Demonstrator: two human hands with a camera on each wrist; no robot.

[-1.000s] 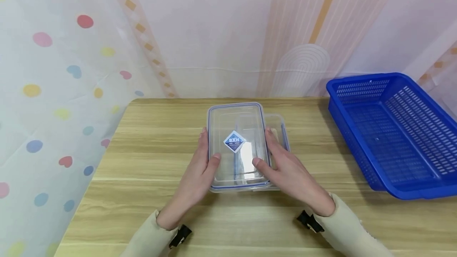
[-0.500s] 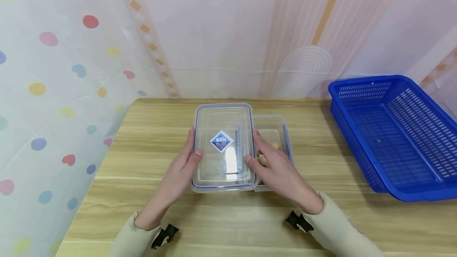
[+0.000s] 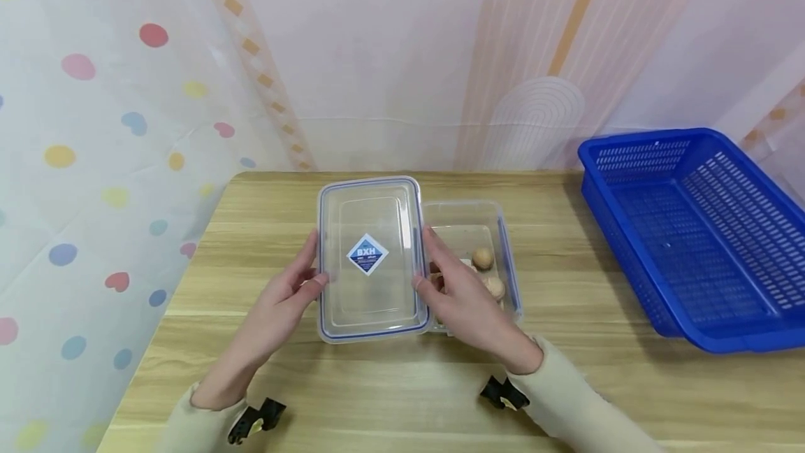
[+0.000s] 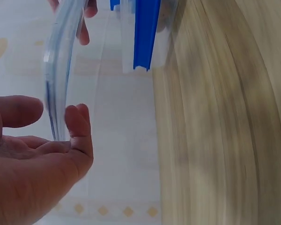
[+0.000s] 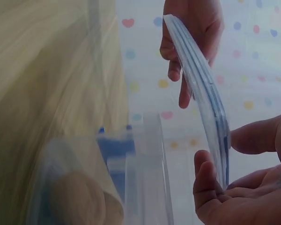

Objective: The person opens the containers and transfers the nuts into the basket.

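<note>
A clear plastic lid [image 3: 371, 306] with a blue seal and a blue-and-white label is held flat-side up over the table. My left hand [image 3: 277, 310] grips its left edge, thumb on top and fingers underneath. The opposite edge is pinched by my right hand [image 3: 468, 303] in the same way. Both wrist views show the lid [image 4: 58, 70] edge-on, raised off the tabletop. Just right of it stands a clear food container [image 3: 511, 264] with no cover. Inside lie several round tan items [image 3: 483, 259], partly hidden by my right hand; their kind is unclear.
A large blue plastic basket [image 3: 629, 243] stands at the right side of the wooden table [image 3: 251, 229]. A patterned cloth [image 3: 390, 61] hangs behind the table and along its left. Black wrist straps [image 3: 505, 392] sit at both cuffs.
Both hands have carried the lid leftward, from over the container to beside it. More of the container and its round tan contents shows now. The basket stays in place.
</note>
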